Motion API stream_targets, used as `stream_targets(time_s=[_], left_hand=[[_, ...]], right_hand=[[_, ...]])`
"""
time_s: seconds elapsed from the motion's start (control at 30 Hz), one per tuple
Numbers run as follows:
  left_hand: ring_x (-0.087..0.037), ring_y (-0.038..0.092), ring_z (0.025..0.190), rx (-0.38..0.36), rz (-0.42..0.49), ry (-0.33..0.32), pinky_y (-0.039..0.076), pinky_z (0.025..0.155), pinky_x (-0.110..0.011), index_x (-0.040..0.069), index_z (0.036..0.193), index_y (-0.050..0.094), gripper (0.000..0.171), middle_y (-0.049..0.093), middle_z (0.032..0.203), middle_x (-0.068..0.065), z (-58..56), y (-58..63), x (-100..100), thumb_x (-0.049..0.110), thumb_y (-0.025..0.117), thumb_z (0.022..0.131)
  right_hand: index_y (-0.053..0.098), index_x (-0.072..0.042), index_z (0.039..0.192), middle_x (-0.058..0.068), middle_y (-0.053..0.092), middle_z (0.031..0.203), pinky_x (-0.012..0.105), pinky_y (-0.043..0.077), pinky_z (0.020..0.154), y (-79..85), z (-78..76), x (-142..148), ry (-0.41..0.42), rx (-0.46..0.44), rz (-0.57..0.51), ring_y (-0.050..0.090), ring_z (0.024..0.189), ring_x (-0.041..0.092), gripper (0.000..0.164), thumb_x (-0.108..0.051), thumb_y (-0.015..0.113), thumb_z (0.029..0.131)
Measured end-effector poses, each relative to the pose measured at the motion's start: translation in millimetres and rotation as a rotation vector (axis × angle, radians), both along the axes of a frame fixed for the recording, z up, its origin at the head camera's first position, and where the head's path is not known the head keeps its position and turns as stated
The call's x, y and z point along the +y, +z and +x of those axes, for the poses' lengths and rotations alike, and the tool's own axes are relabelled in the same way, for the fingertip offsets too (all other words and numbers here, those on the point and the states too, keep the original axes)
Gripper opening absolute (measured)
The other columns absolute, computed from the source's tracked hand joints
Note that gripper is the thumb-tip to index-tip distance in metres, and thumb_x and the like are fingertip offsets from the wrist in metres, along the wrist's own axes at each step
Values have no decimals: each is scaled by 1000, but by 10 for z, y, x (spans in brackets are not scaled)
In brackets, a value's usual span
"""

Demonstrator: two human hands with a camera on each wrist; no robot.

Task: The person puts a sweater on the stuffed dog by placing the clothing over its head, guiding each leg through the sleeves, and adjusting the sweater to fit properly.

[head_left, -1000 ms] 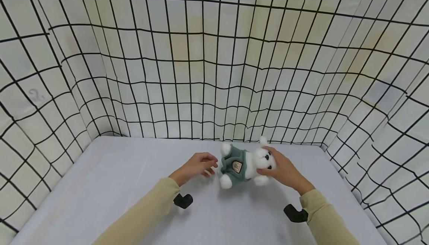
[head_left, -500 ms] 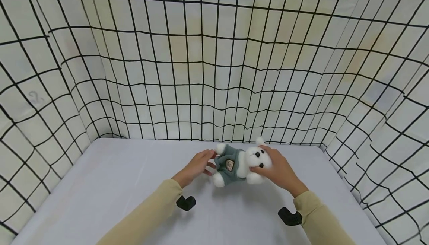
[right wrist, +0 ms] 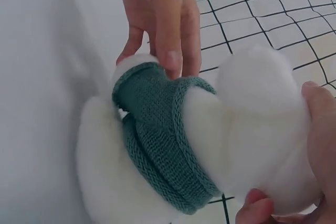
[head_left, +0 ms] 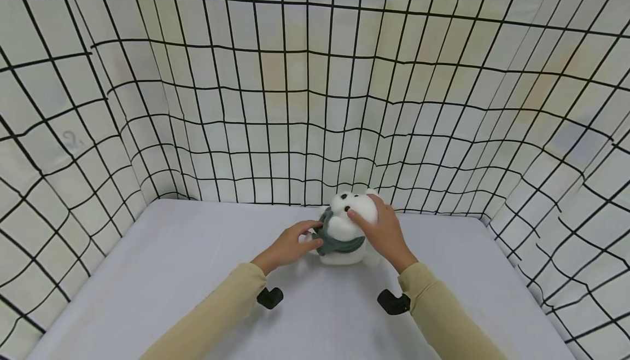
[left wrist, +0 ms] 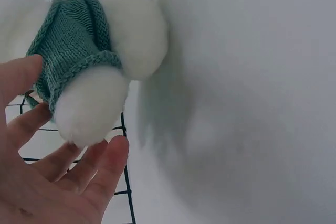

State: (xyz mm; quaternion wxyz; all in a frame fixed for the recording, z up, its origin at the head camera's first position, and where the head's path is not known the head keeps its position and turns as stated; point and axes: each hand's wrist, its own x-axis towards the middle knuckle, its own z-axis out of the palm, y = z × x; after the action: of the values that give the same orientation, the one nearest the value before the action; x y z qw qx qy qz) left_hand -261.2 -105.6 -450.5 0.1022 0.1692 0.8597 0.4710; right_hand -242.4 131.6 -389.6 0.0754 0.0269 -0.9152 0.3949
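Note:
A white plush toy (head_left: 346, 228) with black eyes and nose wears a green knitted outfit (right wrist: 157, 129). It is tilted over the table near the back edge. My right hand (head_left: 386, 234) grips its head, the thumb along the face and the other fingers mostly hidden behind. At the toy's lower end, my left hand (head_left: 290, 248) holds it, thumb and forefinger on either side of the green knit. In the left wrist view, the other fingers of that hand curve beneath a rounded white limb (left wrist: 92, 106).
The white table (head_left: 197, 272) reaches to a black mesh net (head_left: 295, 130), which surrounds it at the back and both sides before pale walls. A black wrist mount (head_left: 394, 302) hangs beneath the right sleeve, and another black mount (head_left: 270, 297) beneath the left.
The plush toy has turned from lying sideways, front showing, to a tilted pose with its face toward the upper left. My right hand moved left with it; my left fingers closed on its lower end.

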Motion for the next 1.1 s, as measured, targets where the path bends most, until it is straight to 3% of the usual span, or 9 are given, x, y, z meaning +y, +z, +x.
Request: stream_targets(time_s=[0.13, 0.3, 0.37, 0.53, 0.67, 0.8, 0.93, 1.0, 1.1], left_hand=[[-28, 52, 124, 85, -30, 5, 44, 102, -50, 18, 139, 50, 50, 48, 145, -5, -20, -48, -12, 30, 65, 92], [-30, 54, 120, 149, -40, 36, 44, 102, -50, 9, 136, 51, 48, 52, 139, -13, -56, -131, -23, 21, 66, 91], [-32, 54, 121, 139, -49, 61, 44, 102, -50, 6, 136, 50, 48, 52, 139, -16, -55, -165, -32, 20, 65, 92], [-33, 58, 116, 110, -63, 106, 47, 99, -48, 1, 135, 51, 47, 54, 135, -19, -22, -263, -80, 17, 63, 93], [-30, 60, 108, 147, -47, 114, 49, 93, -46, 1, 128, 54, 40, 57, 126, -17, -25, -294, -118, 14, 65, 91], [-24, 58, 94, 172, -30, 162, 49, 81, -36, 3, 112, 56, 31, 57, 107, -13, -32, -269, -130, 13, 71, 86], [-16, 48, 73, 186, -34, 212, 39, 65, -25, 5, 90, 56, 22, 54, 83, -7, 1, -232, -120, 14, 75, 82], [-13, 46, 67, 182, -34, 197, 38, 60, -23, 7, 80, 56, 20, 52, 74, -3, 18, -228, -110, 15, 74, 83], [-9, 50, 62, 150, -37, 110, 42, 57, -21, 11, 74, 60, 18, 56, 68, 1, 45, -245, -93, 18, 70, 87]], right_hand=[[28, -18, 150, 16, 47, 139, 49, 50, 93, -24, -90, -101, 79, -21, -68, 53, 120, 33, 77, -58, 56, 91], [14, -25, 155, 15, 47, 141, 37, 56, 74, -70, -122, -159, 153, -90, -195, 63, 101, 27, 84, -54, 60, 90], [11, -28, 155, 12, 48, 140, 36, 56, 74, -130, -115, -134, 153, -118, -214, 64, 98, 25, 86, -54, 61, 90], [28, -20, 151, 10, 52, 139, 43, 51, 91, -424, -111, 11, 120, -149, -113, 57, 118, 26, 78, -55, 59, 90], [44, -15, 143, 11, 52, 141, 49, 48, 97, -608, -136, 99, 140, -135, -48, 52, 124, 33, 65, -50, 61, 91], [45, -18, 145, 9, 50, 145, 51, 44, 102, -706, -187, 110, 165, -178, -34, 52, 126, 32, 66, -49, 63, 89], [43, -21, 146, 9, 48, 147, 54, 38, 108, -777, -210, 64, 164, -237, -33, 47, 133, 32, 69, -52, 64, 88], [43, -20, 145, 10, 48, 146, 54, 37, 109, -802, -210, 40, 164, -236, -24, 45, 134, 32, 67, -51, 64, 89], [44, -19, 144, 10, 49, 146, 54, 37, 109, -826, -199, 13, 159, -221, -9, 46, 133, 32, 66, -49, 64, 89]])
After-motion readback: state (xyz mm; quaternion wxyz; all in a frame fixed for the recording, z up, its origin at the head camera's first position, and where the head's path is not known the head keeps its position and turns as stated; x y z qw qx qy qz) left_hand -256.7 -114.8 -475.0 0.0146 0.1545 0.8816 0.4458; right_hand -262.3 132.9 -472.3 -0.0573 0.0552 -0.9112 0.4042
